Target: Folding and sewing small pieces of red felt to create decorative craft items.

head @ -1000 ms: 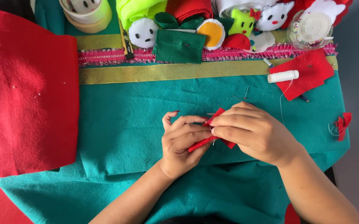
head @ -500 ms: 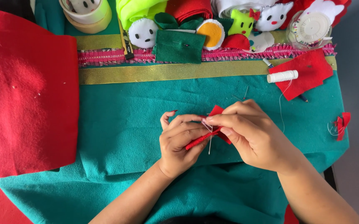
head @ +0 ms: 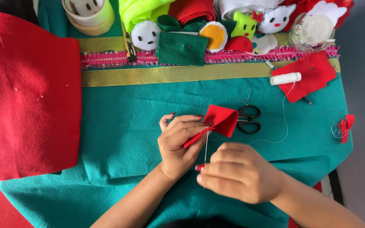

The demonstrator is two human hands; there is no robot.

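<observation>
My left hand (head: 178, 141) pinches a small folded piece of red felt (head: 220, 119) above the teal cloth (head: 123, 126). A thin white thread runs down from the felt to my right hand (head: 237, 173), which is closed on the thread below and nearer to me; a needle is too small to make out. The thread trails right toward a white thread spool (head: 286, 78). Black scissors (head: 248, 119) lie just right of the felt piece.
A large red felt sheet (head: 26, 93) covers the left. Gold ribbon (head: 170, 75) and pink trim (head: 106, 59) cross the back. Behind them lie felt toys (head: 146, 34), a green felt square (head: 181, 48), tape rolls (head: 89, 12), a pin box (head: 313, 30), red scraps (head: 311, 74).
My right hand has drawn away from the felt, down toward me, pulling the thread taut. The felt piece and scissors, hidden before, now show.
</observation>
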